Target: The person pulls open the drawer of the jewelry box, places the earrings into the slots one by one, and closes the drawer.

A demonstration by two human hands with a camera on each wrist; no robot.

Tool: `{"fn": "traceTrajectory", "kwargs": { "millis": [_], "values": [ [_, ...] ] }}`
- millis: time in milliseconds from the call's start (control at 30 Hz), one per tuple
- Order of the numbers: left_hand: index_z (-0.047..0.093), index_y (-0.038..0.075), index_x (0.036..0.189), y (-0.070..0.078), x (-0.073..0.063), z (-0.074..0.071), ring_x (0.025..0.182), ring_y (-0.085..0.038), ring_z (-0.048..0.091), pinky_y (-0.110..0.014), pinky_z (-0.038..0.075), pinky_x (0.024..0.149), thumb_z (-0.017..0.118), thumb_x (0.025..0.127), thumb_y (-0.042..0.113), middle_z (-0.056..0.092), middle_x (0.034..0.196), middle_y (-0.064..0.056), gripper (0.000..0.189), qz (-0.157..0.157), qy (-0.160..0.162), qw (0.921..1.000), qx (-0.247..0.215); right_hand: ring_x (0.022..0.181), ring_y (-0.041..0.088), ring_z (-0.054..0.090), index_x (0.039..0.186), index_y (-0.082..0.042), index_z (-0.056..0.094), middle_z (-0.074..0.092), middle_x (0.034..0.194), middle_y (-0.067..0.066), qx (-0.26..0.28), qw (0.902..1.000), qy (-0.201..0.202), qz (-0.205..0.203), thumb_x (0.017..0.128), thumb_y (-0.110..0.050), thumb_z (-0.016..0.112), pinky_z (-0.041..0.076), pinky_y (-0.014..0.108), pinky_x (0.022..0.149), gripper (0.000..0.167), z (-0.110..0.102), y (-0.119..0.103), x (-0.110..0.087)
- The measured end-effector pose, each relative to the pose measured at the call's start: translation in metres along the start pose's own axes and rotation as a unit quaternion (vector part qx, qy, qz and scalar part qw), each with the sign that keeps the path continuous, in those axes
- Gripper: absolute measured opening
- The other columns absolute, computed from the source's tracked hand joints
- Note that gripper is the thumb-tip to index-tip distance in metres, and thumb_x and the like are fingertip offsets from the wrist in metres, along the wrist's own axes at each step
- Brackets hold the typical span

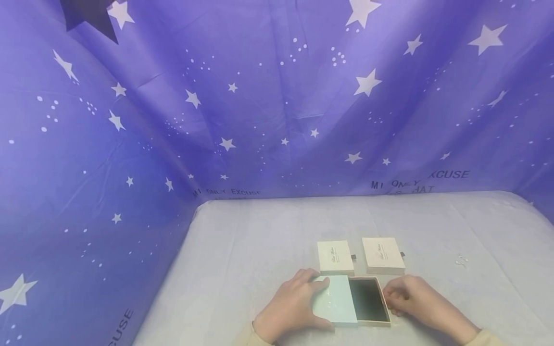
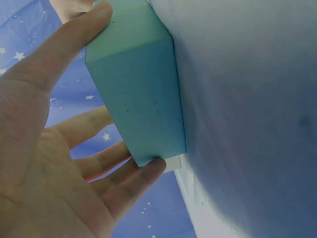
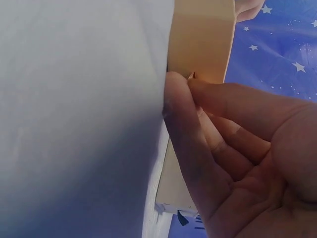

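Observation:
A pale mint slide-out box lies on the table with its drawer partly out to the right, showing a dark inside. My left hand grips the outer sleeve, thumb along one edge and fingers at the opposite one; the left wrist view shows the sleeve's blue-green end between them. At the drawer's tan front, my right hand pinches thumb and forefinger together, with a small tip of the pull tab showing beside the fingertips; the rest of the tab is hidden.
Behind the mint box lie two cream boxes, one on the left and one on the right, each with a dark tab on its right side. Small shiny pieces sit farther right on the pale cloth. A purple star-patterned curtain surrounds the table.

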State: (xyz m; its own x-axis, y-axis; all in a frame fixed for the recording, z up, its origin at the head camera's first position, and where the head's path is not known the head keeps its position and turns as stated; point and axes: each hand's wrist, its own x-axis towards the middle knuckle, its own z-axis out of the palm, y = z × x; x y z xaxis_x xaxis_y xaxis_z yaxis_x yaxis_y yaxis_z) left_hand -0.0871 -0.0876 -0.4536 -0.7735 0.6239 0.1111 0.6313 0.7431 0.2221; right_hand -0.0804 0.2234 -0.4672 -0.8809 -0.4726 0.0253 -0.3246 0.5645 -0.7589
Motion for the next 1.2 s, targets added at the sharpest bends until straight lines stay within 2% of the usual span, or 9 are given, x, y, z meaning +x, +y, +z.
{"fn": "traceTrajectory", "kwargs": {
  "millis": [367,567,767,900,1033,1200],
  "values": [
    [0.06,0.021,0.138,0.0,0.0,0.0,0.122,-0.011,0.051,-0.025,0.054,0.084,0.081,0.064,0.068,0.056,0.132,0.001,0.089,-0.001,-0.002,1.0,0.001,0.064,-0.005,0.052,0.081,-0.019,0.069,0.059,0.066,-0.017,-0.037,0.999,0.024,0.002,0.086,-0.011,0.07,0.047,0.021,0.061,0.01,-0.006,0.001,-0.002],
    [0.061,0.021,0.137,0.0,0.0,-0.001,0.121,-0.01,0.051,-0.024,0.054,0.084,0.081,0.064,0.066,0.057,0.131,0.002,0.089,0.003,0.001,1.0,-0.001,0.073,-0.004,0.056,0.085,-0.021,0.072,0.065,0.077,-0.017,-0.098,0.9936,0.056,0.007,0.081,-0.011,0.075,0.052,0.025,0.068,0.011,-0.015,0.003,-0.005],
    [0.061,0.021,0.137,0.0,-0.001,-0.001,0.121,-0.01,0.051,-0.024,0.053,0.083,0.081,0.064,0.067,0.056,0.13,0.002,0.088,0.004,0.0,1.0,-0.001,0.081,0.009,0.067,0.087,-0.021,0.074,0.073,0.085,-0.01,-0.174,0.9771,0.116,0.04,0.081,-0.014,0.077,0.057,0.039,0.077,0.009,-0.024,0.003,-0.006],
    [0.061,0.021,0.137,0.0,-0.001,-0.001,0.12,-0.01,0.051,-0.023,0.054,0.081,0.08,0.064,0.068,0.057,0.13,0.002,0.089,0.006,0.002,1.0,0.003,0.079,0.016,0.069,0.082,-0.021,0.073,0.072,0.082,-0.009,-0.208,0.9651,0.155,0.039,0.08,-0.012,0.078,0.056,0.043,0.077,0.01,-0.028,0.006,-0.007],
    [0.061,0.021,0.138,0.0,0.0,-0.001,0.121,-0.01,0.051,-0.023,0.054,0.081,0.08,0.064,0.068,0.057,0.13,0.002,0.09,0.006,0.002,1.0,0.006,0.078,0.018,0.069,0.082,-0.019,0.072,0.071,0.081,-0.009,-0.213,0.9625,0.161,0.05,0.081,-0.01,0.077,0.056,0.046,0.078,0.01,-0.034,0.008,-0.009],
    [0.06,0.021,0.138,0.0,0.0,-0.001,0.121,-0.01,0.051,-0.024,0.054,0.081,0.08,0.064,0.069,0.057,0.13,0.001,0.09,0.004,0.001,1.0,0.002,0.08,0.029,0.069,0.086,-0.008,0.073,0.073,0.083,0.002,-0.21,0.9619,0.163,0.065,0.082,-0.006,0.074,0.054,0.055,0.079,0.005,-0.043,0.014,-0.009]
  ]
}}
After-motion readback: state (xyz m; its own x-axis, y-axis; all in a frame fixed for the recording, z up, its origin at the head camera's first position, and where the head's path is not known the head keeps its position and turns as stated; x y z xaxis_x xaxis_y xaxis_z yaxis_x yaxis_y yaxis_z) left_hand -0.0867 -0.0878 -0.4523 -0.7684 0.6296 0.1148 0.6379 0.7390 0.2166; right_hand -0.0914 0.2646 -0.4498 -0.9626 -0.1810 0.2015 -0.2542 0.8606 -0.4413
